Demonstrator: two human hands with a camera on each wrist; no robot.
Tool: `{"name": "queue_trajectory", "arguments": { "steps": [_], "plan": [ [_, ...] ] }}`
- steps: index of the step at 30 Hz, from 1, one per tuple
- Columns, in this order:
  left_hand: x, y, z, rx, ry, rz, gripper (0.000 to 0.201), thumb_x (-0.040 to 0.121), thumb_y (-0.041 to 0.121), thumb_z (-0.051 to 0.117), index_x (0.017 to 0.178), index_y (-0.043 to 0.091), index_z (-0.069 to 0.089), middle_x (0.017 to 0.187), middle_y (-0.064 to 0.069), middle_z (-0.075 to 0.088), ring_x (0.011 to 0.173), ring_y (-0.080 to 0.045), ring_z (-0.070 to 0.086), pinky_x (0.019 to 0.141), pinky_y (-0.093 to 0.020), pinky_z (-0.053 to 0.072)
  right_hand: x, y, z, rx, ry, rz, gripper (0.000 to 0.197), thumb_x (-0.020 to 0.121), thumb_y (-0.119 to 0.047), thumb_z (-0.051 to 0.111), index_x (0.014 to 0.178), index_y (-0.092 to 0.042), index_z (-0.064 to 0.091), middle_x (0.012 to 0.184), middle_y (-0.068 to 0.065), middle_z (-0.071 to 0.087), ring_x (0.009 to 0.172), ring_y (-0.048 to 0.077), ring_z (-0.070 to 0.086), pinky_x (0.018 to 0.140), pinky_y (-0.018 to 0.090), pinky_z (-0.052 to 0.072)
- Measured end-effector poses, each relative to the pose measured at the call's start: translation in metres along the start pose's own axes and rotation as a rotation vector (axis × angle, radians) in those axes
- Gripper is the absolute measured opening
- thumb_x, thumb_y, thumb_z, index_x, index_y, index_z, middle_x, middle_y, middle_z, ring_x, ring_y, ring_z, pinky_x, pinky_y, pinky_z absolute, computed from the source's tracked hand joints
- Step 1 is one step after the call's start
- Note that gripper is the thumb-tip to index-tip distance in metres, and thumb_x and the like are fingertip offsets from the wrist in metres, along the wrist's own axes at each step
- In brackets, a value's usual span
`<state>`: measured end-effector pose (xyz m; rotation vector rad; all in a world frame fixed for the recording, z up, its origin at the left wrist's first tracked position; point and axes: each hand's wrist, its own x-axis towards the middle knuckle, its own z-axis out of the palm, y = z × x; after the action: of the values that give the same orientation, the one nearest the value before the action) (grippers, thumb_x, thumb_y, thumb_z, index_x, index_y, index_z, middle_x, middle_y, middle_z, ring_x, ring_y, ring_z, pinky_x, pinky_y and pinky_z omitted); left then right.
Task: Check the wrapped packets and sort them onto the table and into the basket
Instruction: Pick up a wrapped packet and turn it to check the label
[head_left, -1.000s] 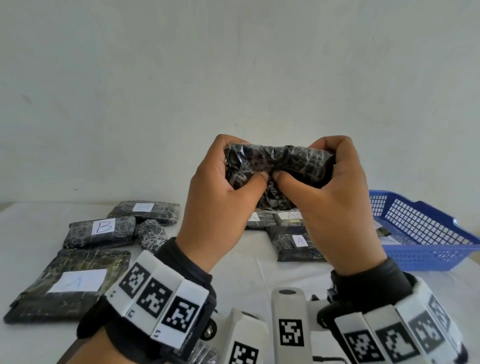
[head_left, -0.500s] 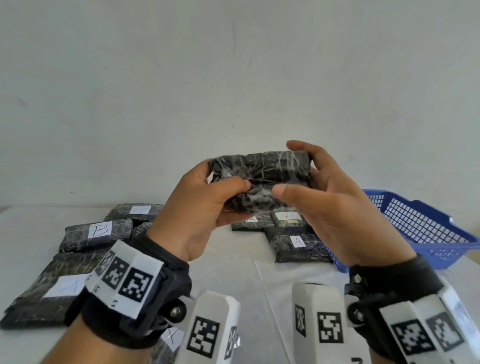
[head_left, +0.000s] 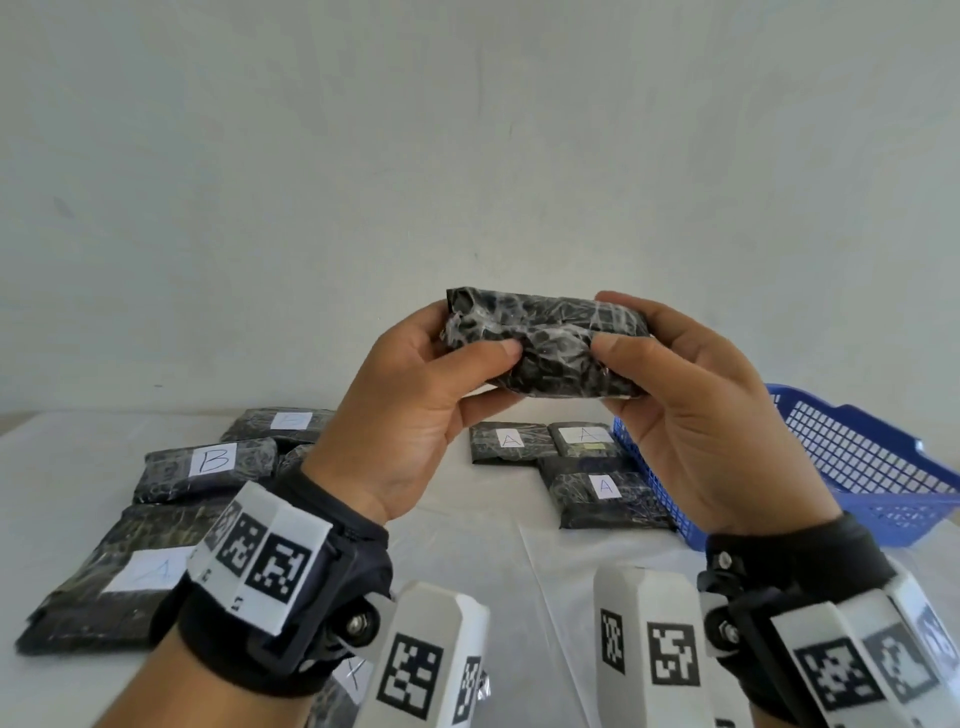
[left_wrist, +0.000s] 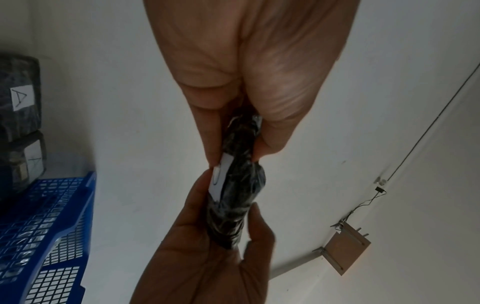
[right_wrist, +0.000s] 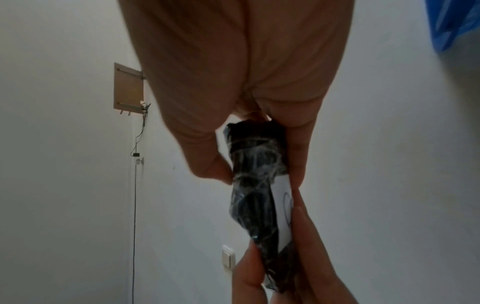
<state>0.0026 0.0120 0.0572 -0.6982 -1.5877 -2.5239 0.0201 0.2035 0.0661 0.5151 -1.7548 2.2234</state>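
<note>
A black packet (head_left: 550, 345) wrapped in clear film is held up in the air between both hands, above the table. My left hand (head_left: 457, 358) pinches its left end, thumb in front and fingers behind. My right hand (head_left: 618, 338) pinches its right end the same way. The wrist views show the packet (left_wrist: 237, 185) (right_wrist: 259, 185) edge-on, with a white label on the side facing away from me; its letter is not readable. The blue basket (head_left: 857, 467) stands on the table to the right.
Packets labelled A (head_left: 605, 493) lie in a group beside the basket's left wall. At the left lie a packet labelled B (head_left: 208, 467), a large one labelled A (head_left: 135, 571) and others behind. The white table (head_left: 467, 545) runs to a plain wall.
The hands have turned from gripping the packet with knuckles toward me to palms toward me, and the packet has flattened out level. The left hand and packet shifted slightly left.
</note>
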Motion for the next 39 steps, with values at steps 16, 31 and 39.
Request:
{"name": "queue_trajectory", "arguments": {
  "steps": [16,31,39],
  "plan": [
    [-0.005,0.000,0.010,0.112,0.022,0.040,0.013,0.099,0.004,0.060,0.097,0.010,0.071,0.095,-0.004,0.079,0.091,-0.015,0.076,0.080,-0.032,0.061,-0.002,0.004,0.014,-0.192,0.115,-0.052,0.074,0.073,-0.022,0.073,0.144,-0.016,0.052,0.097,-0.005,0.075,0.097,0.012,0.073,0.091,0.030,0.055],
    [-0.006,0.009,0.008,0.058,0.003,0.029,0.017,0.092,0.000,0.064,0.108,0.001,0.070,0.105,-0.015,0.079,0.095,-0.024,0.077,0.077,-0.030,0.062,-0.005,-0.006,0.007,-0.191,0.027,0.017,0.092,0.066,-0.021,0.086,0.149,-0.011,0.047,0.113,0.001,0.080,0.112,0.020,0.075,0.108,0.039,0.053],
    [-0.003,0.013,0.004,-0.130,0.035,-0.020,0.049,0.076,0.010,0.067,0.124,0.006,0.064,0.096,-0.010,0.079,0.082,-0.020,0.078,0.071,-0.028,0.063,-0.003,-0.005,0.005,-0.007,0.047,0.022,0.078,0.072,-0.023,0.082,0.140,0.001,0.054,0.115,0.009,0.077,0.116,0.021,0.071,0.116,0.044,0.047]
  ]
}}
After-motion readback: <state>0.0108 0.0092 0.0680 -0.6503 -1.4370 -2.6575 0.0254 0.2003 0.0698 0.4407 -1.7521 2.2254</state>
